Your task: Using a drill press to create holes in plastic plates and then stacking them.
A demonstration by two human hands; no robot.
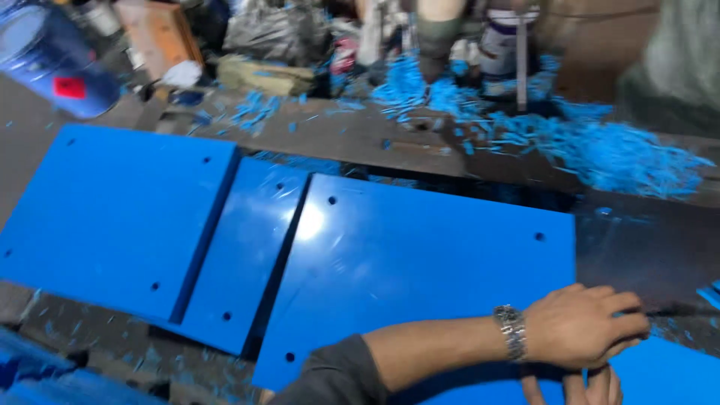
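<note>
Head view: left hand (581, 326) fisted on dark tool (679, 308), forearm crossing blue panel (420, 277).

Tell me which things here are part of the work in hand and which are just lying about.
In hand:
left hand, gripping a dark thin tool
right hand, only fingers showing below it
blue panel under the forearm

Lying about:
two more blue panels, overlapping at left
blue shavings
blue drum
wooden box
</note>
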